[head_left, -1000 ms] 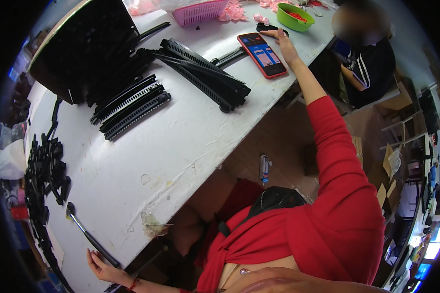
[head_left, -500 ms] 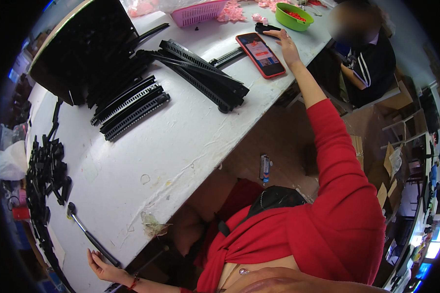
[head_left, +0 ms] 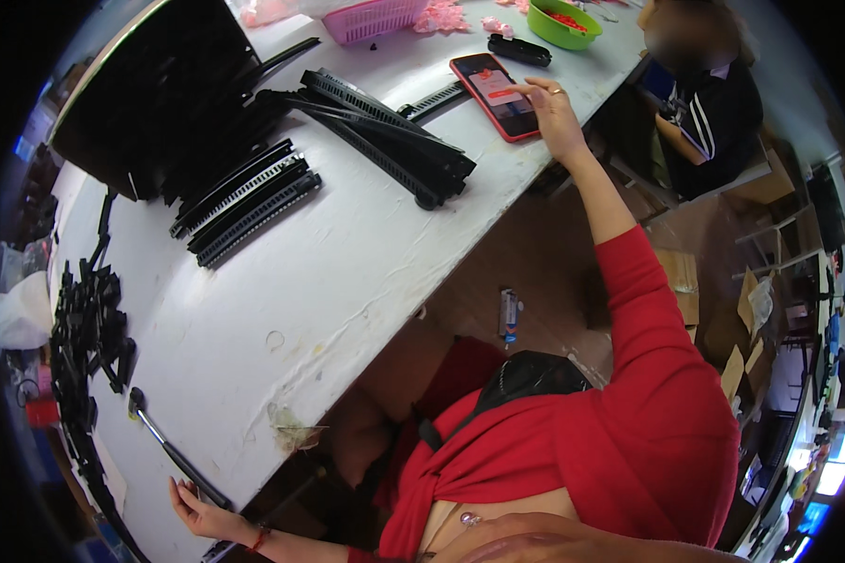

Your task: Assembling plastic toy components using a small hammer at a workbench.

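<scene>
My right hand [head_left: 556, 120] hangs over a smartphone [head_left: 505, 105] in a red case, its fingers stretched out and one fingertip at the lit screen. The phone lies flat near the table's far right edge. At the near left corner, my left hand [head_left: 200, 514] is open, palm turned up and fingers loosely apart, holding nothing. Right beside it lies a small hammer [head_left: 176, 454] with a metal shaft and a black grip. Whether the fingers touch the grip I cannot tell.
Slotted black plastic strips [head_left: 385, 136] lie crossed on the white table [head_left: 282, 253], with more strips [head_left: 249, 202] stacked left. Black parts [head_left: 89, 324] heap along the left side. Behind stand a pink basket [head_left: 376, 21] and a green bowl [head_left: 563, 26]. A person [head_left: 714, 103] sits far right.
My right hand has drawn back from the black elongated object behind the phone to the phone's screen. My left hand stays by the hammer. The view has shifted slightly.
</scene>
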The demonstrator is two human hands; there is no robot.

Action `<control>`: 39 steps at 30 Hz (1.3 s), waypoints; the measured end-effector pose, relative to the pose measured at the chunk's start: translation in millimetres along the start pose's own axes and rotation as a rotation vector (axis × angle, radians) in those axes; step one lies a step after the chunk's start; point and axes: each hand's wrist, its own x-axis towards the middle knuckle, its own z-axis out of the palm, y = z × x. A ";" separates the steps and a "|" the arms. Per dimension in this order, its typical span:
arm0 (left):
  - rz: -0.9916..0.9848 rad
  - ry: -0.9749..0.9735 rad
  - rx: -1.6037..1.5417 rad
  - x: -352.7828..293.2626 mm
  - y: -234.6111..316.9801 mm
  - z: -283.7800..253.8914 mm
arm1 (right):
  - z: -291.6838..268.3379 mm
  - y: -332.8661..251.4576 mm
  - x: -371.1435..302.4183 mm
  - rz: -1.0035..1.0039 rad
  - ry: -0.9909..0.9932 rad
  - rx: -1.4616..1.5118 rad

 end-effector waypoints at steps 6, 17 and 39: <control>-0.002 0.019 -0.021 5.0 -7.2 -8.0 | 5.3 -38.3 -1.2 0.320 0.400 0.578; -0.004 0.008 -0.106 0.4 -11.5 2.3 | 94.8 -302.3 -27.1 -0.442 -0.442 0.429; 0.707 -0.458 0.653 167.0 7.6 120.9 | 109.4 -350.5 -66.0 -0.377 -0.733 0.513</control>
